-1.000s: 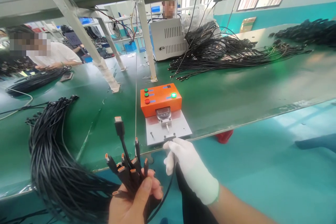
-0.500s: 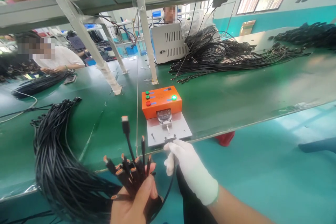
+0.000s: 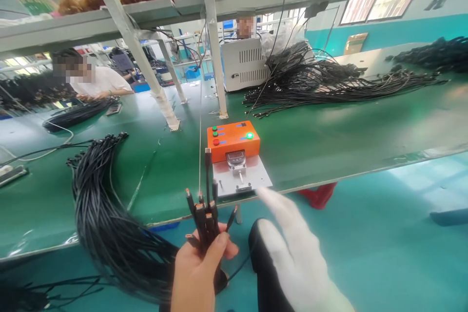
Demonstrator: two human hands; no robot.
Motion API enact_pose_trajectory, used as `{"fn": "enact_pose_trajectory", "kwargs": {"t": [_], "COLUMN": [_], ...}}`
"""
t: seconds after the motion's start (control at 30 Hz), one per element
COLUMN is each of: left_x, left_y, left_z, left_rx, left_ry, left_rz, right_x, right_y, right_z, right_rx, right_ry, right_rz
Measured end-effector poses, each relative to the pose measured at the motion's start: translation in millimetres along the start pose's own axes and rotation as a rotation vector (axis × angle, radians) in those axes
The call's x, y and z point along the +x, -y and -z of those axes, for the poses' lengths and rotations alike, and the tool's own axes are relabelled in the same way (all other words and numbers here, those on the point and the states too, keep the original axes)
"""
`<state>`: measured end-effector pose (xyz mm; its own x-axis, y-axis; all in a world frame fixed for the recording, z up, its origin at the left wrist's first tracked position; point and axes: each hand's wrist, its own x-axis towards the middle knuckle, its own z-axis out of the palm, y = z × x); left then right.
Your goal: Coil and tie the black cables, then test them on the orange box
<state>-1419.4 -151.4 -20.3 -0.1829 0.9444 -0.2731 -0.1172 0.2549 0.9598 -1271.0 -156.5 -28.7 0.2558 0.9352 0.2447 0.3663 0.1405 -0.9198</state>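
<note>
My left hand is closed around a bundle of black USB cables, their plugs with orange tips sticking up and one longer plug standing above the rest. The cables trail off to the left from under the hand. My right hand, in a white glove and smeared by motion, has its fingers stretched out and thumb apart near the table edge. One loose black cable runs from the bundle toward its thumb. Just beyond the fingertips is an orange test box with a lit green light, a small gauge and a metal plate.
A thick bundle of black cables hangs over the green table's front edge at left. More cables lie at the back beside a grey metal case. Shelf posts rise behind the box. Two people sit across the table.
My right hand has come away from the metal plate, back and to the right, its fingers now stretched out. The left hand with its cables has shifted right in view.
</note>
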Motion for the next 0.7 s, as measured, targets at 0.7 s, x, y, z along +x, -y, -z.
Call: {"fn": "enact_pose_trajectory", "kwargs": {"t": [0.7], "left_x": [-6], "left_y": [-12], "left_z": [-18], "left_rx": [-0.261], "left_ry": [-0.103], "left_rz": [-0.075], "right_x": [42], "right_y": [-14], "right_z": [-33], "right_rx": [0.474], "right_ry": [0.274], "right_rz": [-0.462]}}
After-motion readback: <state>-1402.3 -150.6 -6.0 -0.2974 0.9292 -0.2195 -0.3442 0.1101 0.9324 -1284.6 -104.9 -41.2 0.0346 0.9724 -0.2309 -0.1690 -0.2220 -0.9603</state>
